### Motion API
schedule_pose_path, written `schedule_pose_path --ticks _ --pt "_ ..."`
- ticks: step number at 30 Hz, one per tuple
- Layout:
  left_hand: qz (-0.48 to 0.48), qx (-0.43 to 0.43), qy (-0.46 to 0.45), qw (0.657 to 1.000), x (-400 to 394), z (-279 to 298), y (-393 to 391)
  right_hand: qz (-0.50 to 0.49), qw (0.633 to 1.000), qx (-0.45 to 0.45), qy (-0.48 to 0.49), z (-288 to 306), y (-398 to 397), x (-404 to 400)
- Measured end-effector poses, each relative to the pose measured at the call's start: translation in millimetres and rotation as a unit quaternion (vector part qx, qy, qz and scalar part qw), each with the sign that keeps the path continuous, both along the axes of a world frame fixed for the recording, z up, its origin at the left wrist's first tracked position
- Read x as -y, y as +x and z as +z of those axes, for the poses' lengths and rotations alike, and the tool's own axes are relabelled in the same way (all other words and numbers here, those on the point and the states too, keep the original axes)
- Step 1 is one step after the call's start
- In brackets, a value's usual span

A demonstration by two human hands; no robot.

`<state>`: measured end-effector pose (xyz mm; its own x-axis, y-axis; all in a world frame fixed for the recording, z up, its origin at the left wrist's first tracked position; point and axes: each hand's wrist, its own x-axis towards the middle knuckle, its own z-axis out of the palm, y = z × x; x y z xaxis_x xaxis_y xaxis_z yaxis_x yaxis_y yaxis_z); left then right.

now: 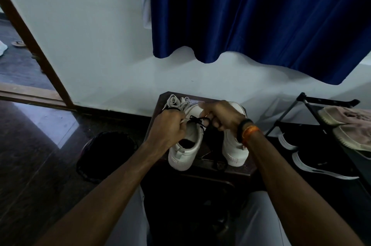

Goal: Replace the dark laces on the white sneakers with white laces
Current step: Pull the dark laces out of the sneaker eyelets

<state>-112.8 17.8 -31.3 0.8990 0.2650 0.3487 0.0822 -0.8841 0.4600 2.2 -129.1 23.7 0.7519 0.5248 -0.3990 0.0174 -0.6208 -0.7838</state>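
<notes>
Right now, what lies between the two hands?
In the head view, the dark lace stretches between left hand and right hand, above the left sneaker.

Both hands [168, 127] [222, 115] gripping dark lace [197, 121], left sneaker [188, 141]

Dim, bluish picture — the brightest areas are the wall [96, 45] above the hands [222, 117] and a pale glare patch on the glossy floor [50, 123] to their left. Below the hands the frame sinks into near-black shadow. Wide-angle bending curves the edges — detail is soft throughout.
</notes>
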Motion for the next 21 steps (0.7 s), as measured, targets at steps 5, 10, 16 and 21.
schedule_pose_path --ticks 5,10,16,21 --pt "-0.002 0.005 -0.012 1.000 -0.2 -1.1 -1.8 0.154 0.961 0.191 -0.128 -2.3 3.3 -18.0" --pt "0.003 0.008 -0.012 1.000 -2.2 -3.7 0.2 0.105 0.981 0.155 -0.045 -1.2 5.2 -14.1" --pt "0.002 0.011 -0.016 1.000 -4.5 -5.4 -1.2 -0.134 0.968 -0.107 0.182 -1.2 16.7 18.4" --pt "0.005 0.009 -0.021 1.000 -4.6 -4.6 -1.0 -0.046 0.965 0.254 -0.050 -3.6 14.0 8.9"
